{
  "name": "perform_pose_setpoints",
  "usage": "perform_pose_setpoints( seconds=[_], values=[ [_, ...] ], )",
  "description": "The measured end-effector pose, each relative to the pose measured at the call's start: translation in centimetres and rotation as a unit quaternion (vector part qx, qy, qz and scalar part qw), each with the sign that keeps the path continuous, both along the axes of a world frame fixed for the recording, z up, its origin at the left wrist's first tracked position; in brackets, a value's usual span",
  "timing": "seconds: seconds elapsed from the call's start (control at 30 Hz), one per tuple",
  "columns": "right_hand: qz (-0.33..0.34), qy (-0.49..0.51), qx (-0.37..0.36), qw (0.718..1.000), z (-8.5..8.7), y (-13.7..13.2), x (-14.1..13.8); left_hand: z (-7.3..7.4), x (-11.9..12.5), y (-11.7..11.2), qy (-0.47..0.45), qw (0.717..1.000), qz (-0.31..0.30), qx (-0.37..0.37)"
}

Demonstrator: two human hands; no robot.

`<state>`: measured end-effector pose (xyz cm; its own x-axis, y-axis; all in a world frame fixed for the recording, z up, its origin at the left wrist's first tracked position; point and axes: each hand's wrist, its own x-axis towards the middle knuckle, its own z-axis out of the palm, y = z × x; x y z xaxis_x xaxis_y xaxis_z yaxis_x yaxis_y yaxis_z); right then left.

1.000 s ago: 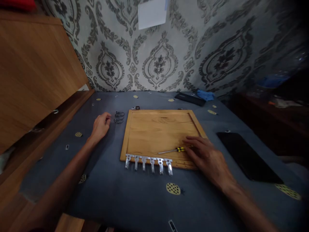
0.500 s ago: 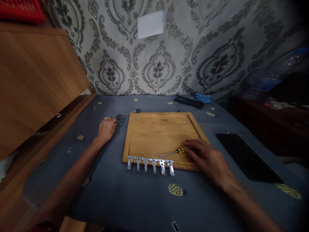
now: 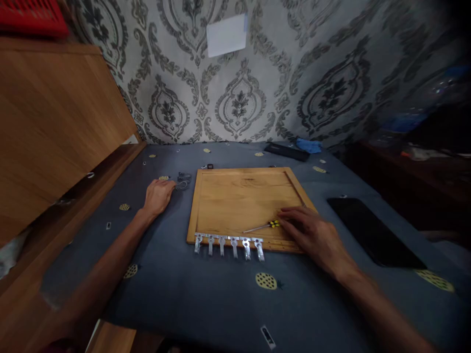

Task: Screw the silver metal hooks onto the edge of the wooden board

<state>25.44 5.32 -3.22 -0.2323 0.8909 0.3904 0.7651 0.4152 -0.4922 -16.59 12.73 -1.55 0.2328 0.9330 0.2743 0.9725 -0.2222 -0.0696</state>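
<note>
My left hand is closed, its fingertips pinching a thin metal wire loop left of a wooden board. More wire pieces lie just beyond it on the cloth. My right hand rests over the board's right side, fingers curled round the handle end of a small screwdriver with a yellow and black handle. Its thin shaft points left, low over the board; part of the handle is hidden by the hand. Several silver metal clips stand in a row along the board's near edge.
A dark phone-like slab lies right of the board. Behind it are a black case and a blue cloth. A wooden cabinet flanks the left side, and a patterned wall covering rises at the back.
My left hand has drawn slightly left, and the wire loop at its fingertips has turned away from the other wire pieces. My right hand stays by the screwdriver. The view has shifted slightly.
</note>
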Motion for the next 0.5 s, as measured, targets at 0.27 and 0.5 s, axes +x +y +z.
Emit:
perform_pose_setpoints(
  seconds=[0.27, 0.5],
  values=[
    [0.008, -0.005, 0.007, 1.000, 0.20, -0.04, -0.15, -0.48, 0.01, -0.51, -0.027, 1.000, 0.004, 0.014],
    [0.021, -0.002, 0.010, 1.000, 0.30, -0.10, -0.09, -0.46, -0.23, -1.03, -0.123, 0.991, 0.025, 0.036]
  ],
)
